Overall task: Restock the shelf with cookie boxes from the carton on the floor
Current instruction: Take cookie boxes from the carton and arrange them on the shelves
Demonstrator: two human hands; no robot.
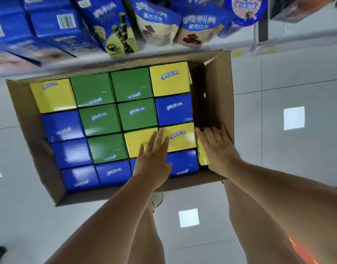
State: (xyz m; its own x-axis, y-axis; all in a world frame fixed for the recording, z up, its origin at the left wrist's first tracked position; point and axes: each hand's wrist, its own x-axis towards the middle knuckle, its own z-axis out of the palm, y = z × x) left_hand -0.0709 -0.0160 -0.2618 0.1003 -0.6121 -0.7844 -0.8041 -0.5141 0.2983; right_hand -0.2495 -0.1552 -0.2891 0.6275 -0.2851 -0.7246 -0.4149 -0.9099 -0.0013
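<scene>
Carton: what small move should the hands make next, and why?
Probably close both hands on the yellow box and lift: left hand open over its top, right hand open beside it, in the gap of the carton.

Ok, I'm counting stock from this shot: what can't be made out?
Head view only.
- Lower layers in the carton: hidden under top boxes.
- Its right gap: too dark.
- Shelf packs: blurred, cut by top edge.
- One blue box: partly behind left hand.

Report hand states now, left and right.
Left hand: open, fingers straight over a yellow box.
Right hand: open, beside that box, holding nothing.
</scene>
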